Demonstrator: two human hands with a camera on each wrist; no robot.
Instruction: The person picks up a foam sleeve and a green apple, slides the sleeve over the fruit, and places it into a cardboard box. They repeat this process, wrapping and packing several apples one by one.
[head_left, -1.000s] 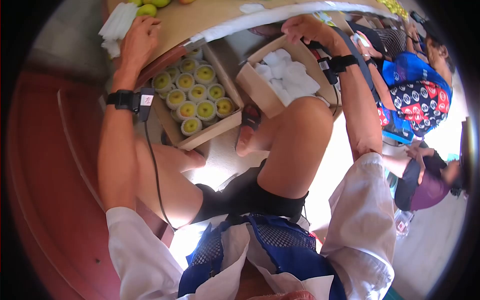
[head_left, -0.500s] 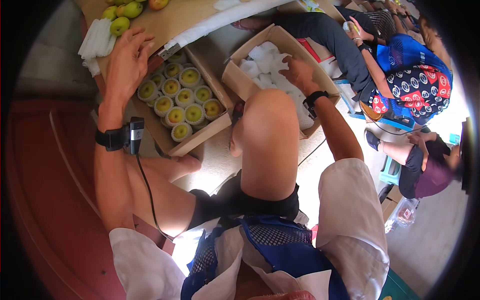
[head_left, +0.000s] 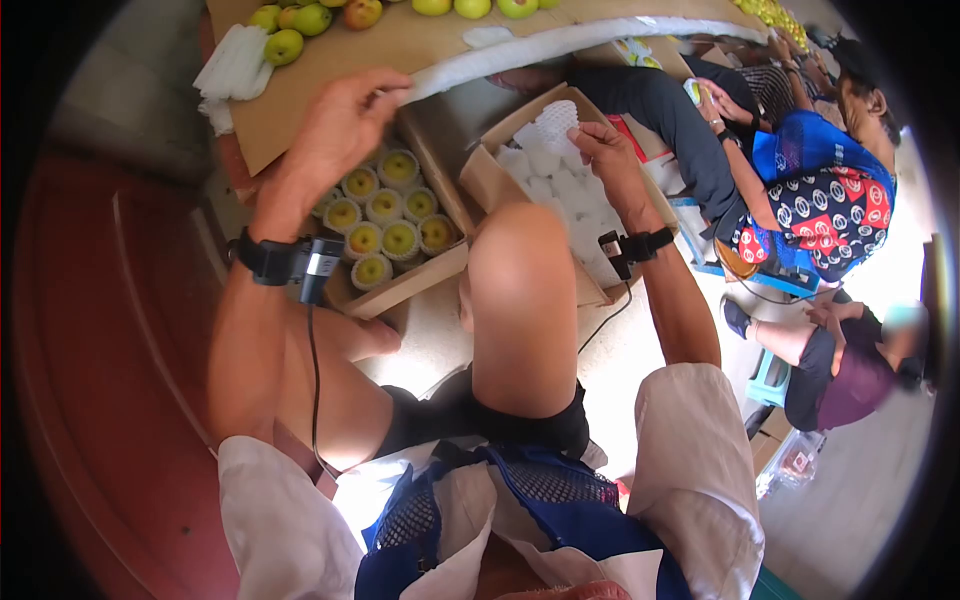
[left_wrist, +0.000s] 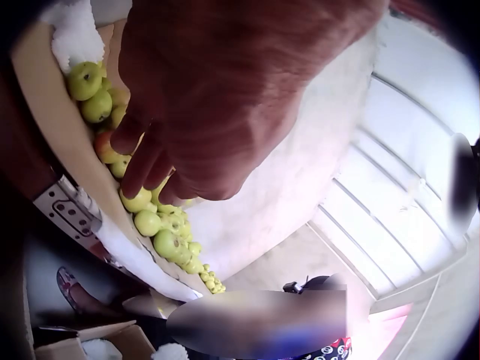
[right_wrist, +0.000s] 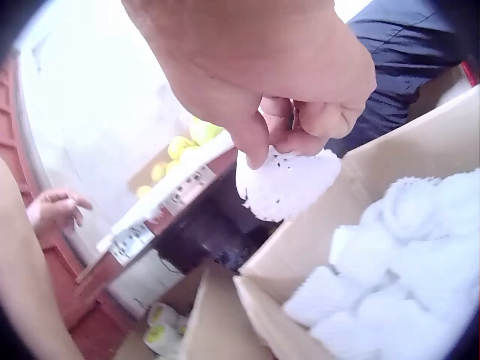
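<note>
My right hand point(head_left: 612, 165) pinches a white foam fruit net point(head_left: 556, 122) between thumb and fingers, just above a cardboard box point(head_left: 655, 195) full of similar nets. In the right wrist view that net point(right_wrist: 289, 186) hangs below the fingertips, with nothing inside it showing. My left hand point(head_left: 340, 130) is raised by the table edge, over the far part of a box of apples point(head_left: 400, 237) wrapped in foam nets. Its fingers bend loosely around nothing. Loose apples point(left_wrist: 95, 105) lie on the table beyond it in the left wrist view.
The cardboard-covered table point(head_left: 330, 60) has a white padded edge point(head_left: 560, 45). A stack of white foam nets point(head_left: 235, 65) lies at its left corner. My knee point(head_left: 520, 250) rises between the boxes and me. Another person point(head_left: 815, 180) sits to the right, handling a fruit.
My right hand went from the table edge down to the net box and lifted out a foam net. The left hand has moved right, away from the green apples at the table's corner.
</note>
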